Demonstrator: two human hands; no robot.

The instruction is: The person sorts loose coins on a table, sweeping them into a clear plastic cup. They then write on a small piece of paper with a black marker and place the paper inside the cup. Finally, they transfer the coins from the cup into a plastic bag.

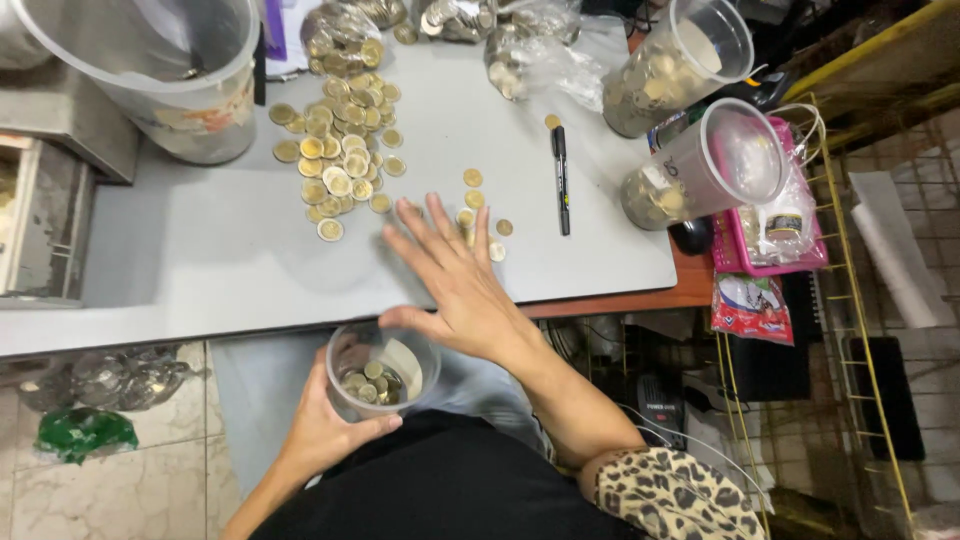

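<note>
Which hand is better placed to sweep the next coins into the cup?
Right. The right hand lies flat on the table beside the loose coins, while the left hand holds the cup below the edge.

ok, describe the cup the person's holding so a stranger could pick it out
Start at the grey table and drop below its near edge. There the left hand grips a small clear plastic cup. Unlike the larger coin-filled cups on the table's right, it holds only a few coins.
</note>
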